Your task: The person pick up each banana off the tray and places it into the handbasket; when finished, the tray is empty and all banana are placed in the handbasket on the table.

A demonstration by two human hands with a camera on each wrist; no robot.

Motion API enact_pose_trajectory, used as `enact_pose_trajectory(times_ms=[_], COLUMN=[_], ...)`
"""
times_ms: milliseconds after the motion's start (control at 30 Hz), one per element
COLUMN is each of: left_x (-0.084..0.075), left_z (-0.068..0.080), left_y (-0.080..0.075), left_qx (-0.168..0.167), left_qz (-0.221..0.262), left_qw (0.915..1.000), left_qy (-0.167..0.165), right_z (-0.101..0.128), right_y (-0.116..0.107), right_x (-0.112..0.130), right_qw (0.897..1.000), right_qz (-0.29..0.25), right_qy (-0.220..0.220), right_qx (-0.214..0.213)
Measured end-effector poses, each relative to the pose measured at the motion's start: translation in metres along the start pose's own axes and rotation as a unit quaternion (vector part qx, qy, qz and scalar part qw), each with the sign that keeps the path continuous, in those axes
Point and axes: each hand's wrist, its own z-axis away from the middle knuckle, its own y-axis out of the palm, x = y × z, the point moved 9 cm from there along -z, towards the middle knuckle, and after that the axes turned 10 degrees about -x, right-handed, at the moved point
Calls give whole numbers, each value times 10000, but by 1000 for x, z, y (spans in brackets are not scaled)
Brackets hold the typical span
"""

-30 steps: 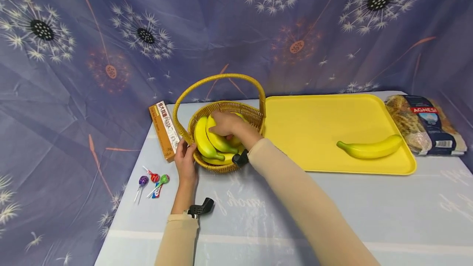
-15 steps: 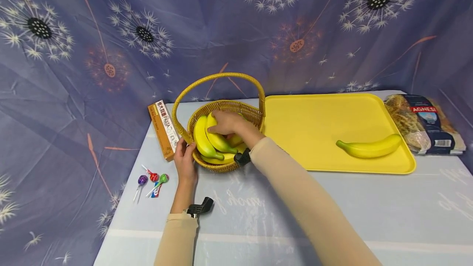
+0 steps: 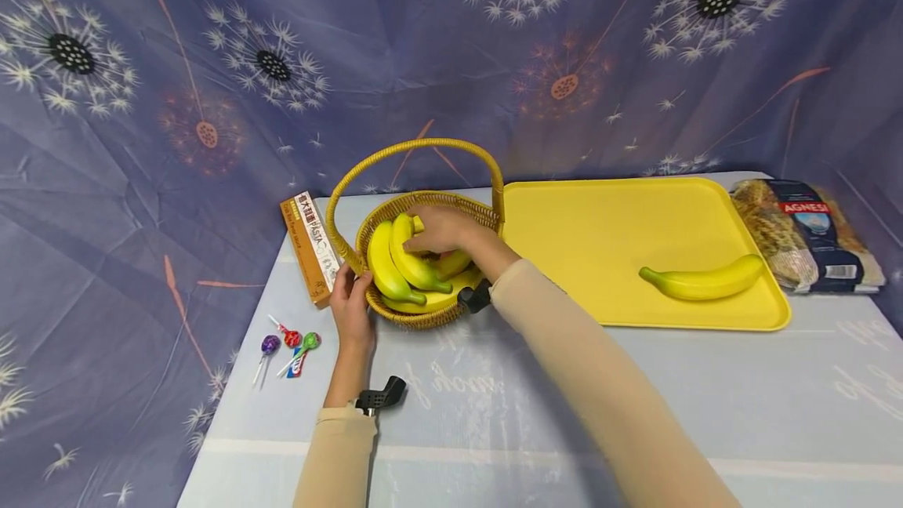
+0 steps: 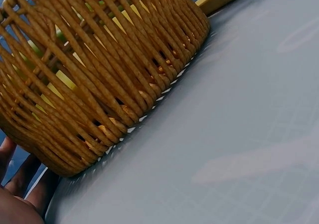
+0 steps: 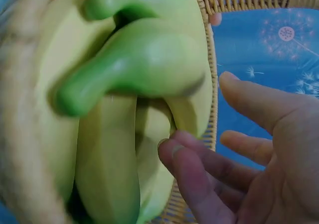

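A wicker basket (image 3: pixel 416 321) with a tall hoop handle holds several yellow bananas (image 3: pixel 385 266) with green stems. At its left side, my left hand (image 3: pixel 350 312) grips the basket near the handle's foot; in the left wrist view, only part of the left hand (image 4: pixel 20 201) shows beside the woven wall. My right hand (image 3: pixel 447 230) is over the bananas inside the rim. From the right wrist view, the right hand (image 5: pixel 281 152) has thumb and fingers spread apart with nothing between them, its fingertips close to the bananas (image 5: pixel 107 159).
Right of the basket lies a yellow tray (image 3: pixel 600 249) with one banana (image 3: pixel 705 281) on it. A pasta bag (image 3: pixel 807 234) lies beyond the tray. Left of the basket are a pasta box (image 3: pixel 310 249) and several lollipops (image 3: pixel 292 339). A patterned curtain (image 3: pixel 437 45) hangs behind.
My right hand has shifted slightly right, uncovering more of the bananas under it. The left hand keeps its place at the basket.
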Motion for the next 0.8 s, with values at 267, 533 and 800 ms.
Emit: enact_pose_trajectory(times_ms=[267, 533, 800], left_x=[0, -3, -5], left_z=[1, 4, 4], left_y=[0, 3, 2], left_qx=[-18, 13, 1], left_qz=[12, -89, -141], left_qw=[10000, 10000, 9999], left_qy=[-12, -5, 5], right_z=[23, 75, 138], right_y=[-23, -59, -80], right_x=[-18, -58, -125], right_qw=[9978, 9933, 9913], right_qz=[289, 493, 541], right_qy=[-553, -848, -690], right_qx=[-216, -613, -978])
